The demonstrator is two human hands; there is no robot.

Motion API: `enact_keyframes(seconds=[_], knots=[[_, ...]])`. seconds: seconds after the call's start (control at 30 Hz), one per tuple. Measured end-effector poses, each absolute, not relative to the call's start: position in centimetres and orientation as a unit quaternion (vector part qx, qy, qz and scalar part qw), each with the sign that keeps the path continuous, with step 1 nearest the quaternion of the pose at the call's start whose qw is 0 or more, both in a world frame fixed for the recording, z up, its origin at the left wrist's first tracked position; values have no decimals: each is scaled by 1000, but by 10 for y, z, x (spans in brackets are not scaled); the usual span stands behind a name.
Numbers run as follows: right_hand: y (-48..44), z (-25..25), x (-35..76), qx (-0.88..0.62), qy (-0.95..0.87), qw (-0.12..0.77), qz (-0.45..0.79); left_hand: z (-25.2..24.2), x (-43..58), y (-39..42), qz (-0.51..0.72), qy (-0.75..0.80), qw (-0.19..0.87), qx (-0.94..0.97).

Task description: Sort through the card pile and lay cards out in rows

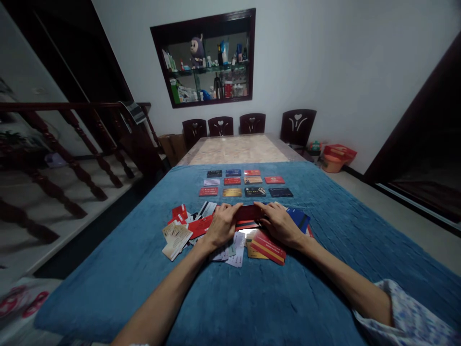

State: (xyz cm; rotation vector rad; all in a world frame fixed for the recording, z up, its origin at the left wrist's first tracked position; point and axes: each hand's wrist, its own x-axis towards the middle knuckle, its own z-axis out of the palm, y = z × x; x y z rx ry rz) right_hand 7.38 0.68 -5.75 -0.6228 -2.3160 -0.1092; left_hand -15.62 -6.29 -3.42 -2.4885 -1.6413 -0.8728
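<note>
Both my hands grip a dark red card [249, 212] above a loose pile, my left hand [224, 224] at its left end and my right hand [281, 223] at its right end. Beneath and around them lie scattered cards: beige ones [176, 240] at the left, white ones [237, 250] in the middle, red-and-yellow ones [269, 247] and a blue one [298, 218] at the right. Beyond the pile, several cards sit in rows, among them a gold card [232, 192], a black card [255, 191] and a red card [274, 180].
A blue cloth [144, 269] covers the near part of the marble-topped table [237, 150]. Dark chairs [298, 126] stand behind it. A wooden railing [72, 129] runs at the left, and an orange bucket [332, 162] is on the floor at the right.
</note>
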Motion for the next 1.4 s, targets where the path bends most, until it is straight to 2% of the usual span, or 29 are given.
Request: enact_keyframes(seconds=[0.43,0.8,1.4], knots=[[6,-54,74,-246,-901,354,-52,-34,-153,-65,-288,-537,15,-793],[7,-46,76,-243,-912,328,-51,-25,-150,-67,-220,-557,41,-800],[21,-2,63,-273,-935,206,-91,12,-151,-61,-120,-615,62,-777]])
